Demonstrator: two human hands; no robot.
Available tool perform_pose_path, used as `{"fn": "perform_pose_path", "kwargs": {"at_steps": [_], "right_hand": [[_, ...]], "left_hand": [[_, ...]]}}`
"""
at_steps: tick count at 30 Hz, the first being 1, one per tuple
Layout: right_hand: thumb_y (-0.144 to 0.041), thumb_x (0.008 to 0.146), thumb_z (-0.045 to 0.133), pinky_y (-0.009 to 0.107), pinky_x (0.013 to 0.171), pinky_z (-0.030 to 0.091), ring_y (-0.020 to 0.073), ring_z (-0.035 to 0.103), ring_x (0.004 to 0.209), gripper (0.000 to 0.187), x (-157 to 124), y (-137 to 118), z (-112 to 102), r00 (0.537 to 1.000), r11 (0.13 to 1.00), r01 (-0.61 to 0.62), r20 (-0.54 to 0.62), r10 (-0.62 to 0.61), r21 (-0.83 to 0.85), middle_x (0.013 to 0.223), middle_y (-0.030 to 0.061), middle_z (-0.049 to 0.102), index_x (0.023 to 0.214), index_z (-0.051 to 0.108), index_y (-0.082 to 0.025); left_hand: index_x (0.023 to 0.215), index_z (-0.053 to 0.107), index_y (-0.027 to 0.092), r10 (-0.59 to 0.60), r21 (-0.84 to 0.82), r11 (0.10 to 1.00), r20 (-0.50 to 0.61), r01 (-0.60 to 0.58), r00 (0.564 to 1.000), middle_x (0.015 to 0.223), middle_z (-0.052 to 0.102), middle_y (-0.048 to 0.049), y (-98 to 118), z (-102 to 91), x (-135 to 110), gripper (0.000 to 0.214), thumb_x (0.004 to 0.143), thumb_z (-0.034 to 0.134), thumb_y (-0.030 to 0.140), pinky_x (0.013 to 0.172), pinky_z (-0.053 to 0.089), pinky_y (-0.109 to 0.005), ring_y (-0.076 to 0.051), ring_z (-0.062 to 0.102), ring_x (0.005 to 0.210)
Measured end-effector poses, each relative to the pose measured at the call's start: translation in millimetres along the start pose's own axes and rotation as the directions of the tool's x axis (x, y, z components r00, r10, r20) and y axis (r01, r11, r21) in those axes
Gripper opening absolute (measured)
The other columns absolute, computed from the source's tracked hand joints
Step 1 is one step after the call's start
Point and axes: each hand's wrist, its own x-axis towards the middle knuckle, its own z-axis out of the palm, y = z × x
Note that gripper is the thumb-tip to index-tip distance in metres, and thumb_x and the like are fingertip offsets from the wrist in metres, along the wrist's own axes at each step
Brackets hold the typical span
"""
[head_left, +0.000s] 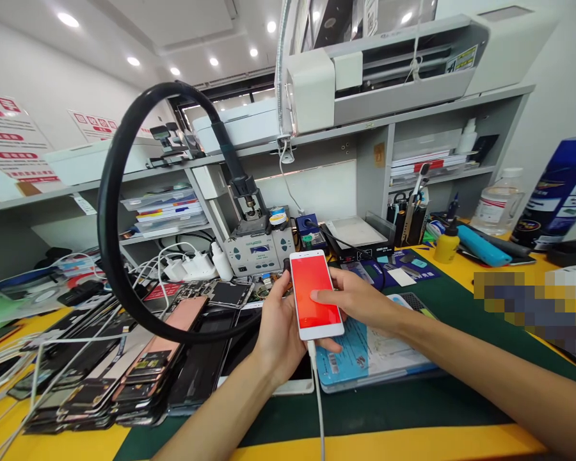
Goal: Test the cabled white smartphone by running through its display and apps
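A white phone (314,293) with a bright red screen is held upright above the bench, a white cable (319,397) plugged into its bottom edge. My left hand (276,326) wraps around the phone's left side and back. My right hand (358,298) supports the right side, with its thumb pressed on the red screen. Below the phone lies a blue and white sheet (365,358) on the green mat (413,397).
A pile of dismantled phone screens and boards (125,371) fills the left of the bench. A black ring lamp (125,211) arcs over it. Behind stand a grey soldering station (259,250), a black heating plate (360,237), a yellow bottle (446,246) and a clear bottle (499,205).
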Motion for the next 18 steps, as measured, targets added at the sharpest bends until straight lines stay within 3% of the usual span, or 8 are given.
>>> {"fn": "perform_pose_path", "kwargs": {"at_steps": [7,14,18], "right_hand": [[-0.021,0.070,0.052,0.024,0.046,0.034,0.0131,0.047,0.051,0.043,0.8,0.1,-0.4,0.999,0.966,-0.033,0.011,0.031,0.258,0.065,-0.0009,0.057,0.112,0.060,-0.017],[-0.030,0.080,0.054,0.025,0.048,0.037,0.0156,0.052,0.057,0.040,-1.1,-3.5,1.1,0.999,0.972,-0.046,0.003,0.047,0.232,0.069,0.0013,0.059,0.117,0.059,-0.017],[-0.032,0.085,0.052,0.026,0.050,0.040,0.0165,0.057,0.061,0.035,-0.4,-2.1,1.6,0.998,0.984,-0.046,-0.024,0.051,0.170,0.076,0.0035,0.063,0.117,0.059,-0.018]], "left_hand": [[0.132,0.057,0.007,0.013,0.000,1.000,0.013,-0.013,1.000,0.095,0.072,-0.0162,-0.4,1.5,0.6,0.065,0.094,0.040,0.057,0.061,0.059,-0.037,-0.028,0.070,0.081],[0.134,0.055,0.008,0.007,0.036,0.999,0.000,-0.007,1.000,0.092,0.072,-0.0182,0.4,3.9,0.2,0.068,0.092,0.039,0.060,0.050,0.057,-0.038,-0.030,0.069,0.076],[0.135,0.054,0.008,0.010,0.032,0.999,-0.011,-0.010,1.000,0.093,0.072,-0.0175,1.2,5.7,-1.2,0.066,0.093,0.039,0.057,0.052,0.058,-0.037,-0.029,0.070,0.077]]}}
